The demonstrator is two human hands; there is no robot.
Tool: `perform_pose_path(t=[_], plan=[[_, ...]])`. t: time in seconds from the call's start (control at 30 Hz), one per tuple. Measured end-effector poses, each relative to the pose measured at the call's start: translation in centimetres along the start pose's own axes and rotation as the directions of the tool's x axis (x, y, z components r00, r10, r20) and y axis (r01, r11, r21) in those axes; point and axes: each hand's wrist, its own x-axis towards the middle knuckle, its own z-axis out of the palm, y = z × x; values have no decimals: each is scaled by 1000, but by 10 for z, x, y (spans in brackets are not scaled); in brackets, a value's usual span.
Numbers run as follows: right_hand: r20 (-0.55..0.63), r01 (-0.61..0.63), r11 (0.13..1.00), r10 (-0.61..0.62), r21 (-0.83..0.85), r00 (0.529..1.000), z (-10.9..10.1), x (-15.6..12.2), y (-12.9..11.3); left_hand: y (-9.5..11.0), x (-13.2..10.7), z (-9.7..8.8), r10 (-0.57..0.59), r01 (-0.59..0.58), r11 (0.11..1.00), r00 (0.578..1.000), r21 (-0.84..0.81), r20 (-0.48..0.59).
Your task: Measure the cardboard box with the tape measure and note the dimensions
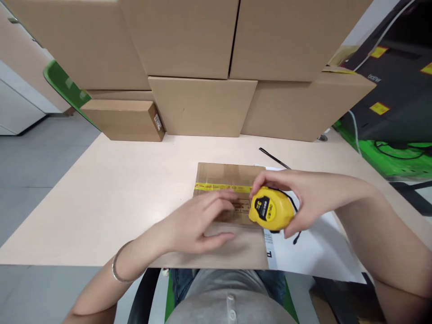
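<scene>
A yellow tape measure with a black label is gripped in my right hand, thumb on its near side and fingers on its far side. Its black wrist cord trails beside my thumb. Below and left of it lies a small cardboard box with yellow measuring tape stretched across its top. My left hand hovers over the box's near left part, fingers apart, holding nothing. Whether its fingertips touch the box I cannot tell. White printed paper lies under and right of the box.
Large cardboard boxes form a wall along the table's back edge. A smaller carton stands at the back left. A thin black strap lies behind my right hand. A dark printer is at the far right.
</scene>
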Motion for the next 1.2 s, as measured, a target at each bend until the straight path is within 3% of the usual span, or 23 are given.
perform_pose_path(t=[0.1,0.23,0.37,0.57,0.87,1.0,1.2], plan=[[82,-42,998,47,-54,996,5,4,2,5,6,22,29,-39,994,995,103,91],[105,-49,999,51,-18,993,12,19,8,-2,6,35,75,-97,963,992,253,98],[29,-31,999,30,25,999,16,19,17,-8,4,35,110,-127,958,991,257,81],[-21,4,998,-3,59,1000,14,12,30,-10,4,34,191,-256,907,958,336,215],[44,30,999,-31,26,999,-1,26,40,-5,11,33,119,-212,916,954,341,274],[44,10,996,-14,90,999,-18,34,43,-3,9,38,118,-209,905,961,372,251],[-184,54,984,-22,170,983,-72,61,65,-1,6,40,114,-213,890,961,404,254]])
